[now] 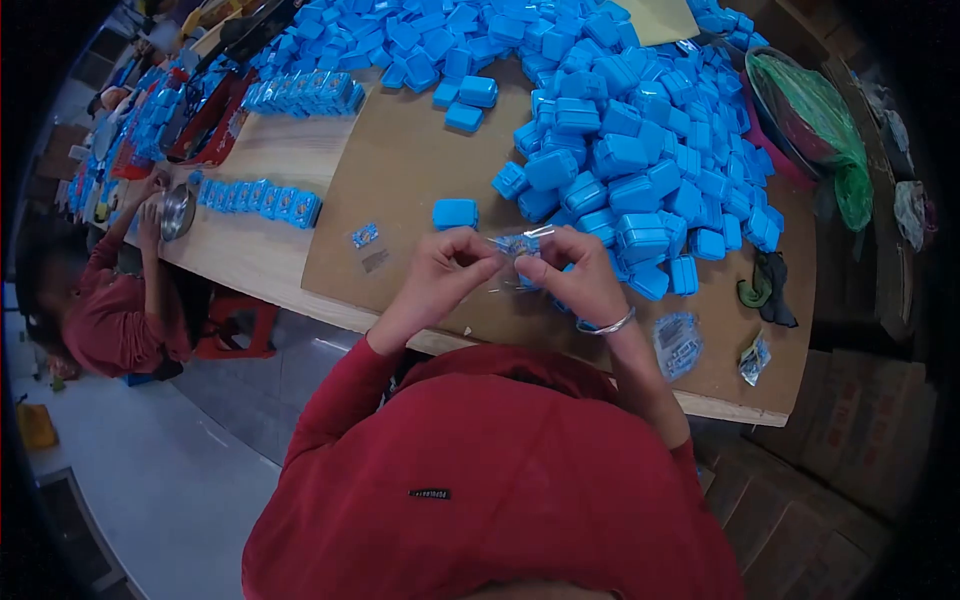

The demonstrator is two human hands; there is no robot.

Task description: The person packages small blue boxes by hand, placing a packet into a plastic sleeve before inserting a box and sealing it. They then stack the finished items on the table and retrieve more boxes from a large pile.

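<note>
Between my two hands is a small clear plastic bag [520, 246] with a blue printed piece in it, held above the front part of the brown board. My left hand [450, 275] pinches its left edge between thumb and fingertips. The thumb of my right hand [585, 280] presses on the bag's right side, fingers curled behind it. Just beyond my left hand lies a single blue plastic case [455, 213]. Another clear bag with a blue print [365, 238] rests flat to the left. A large pile of blue cases [640, 150] rises right behind my hands.
To the right lie a clear bag of small pieces [678, 345], a small packet [755, 358] and a dark cloth [768, 290]. Rows of packed blue cases [262, 200] stand on the left. A co-worker [120, 310] sits there beside a metal bowl [177, 212].
</note>
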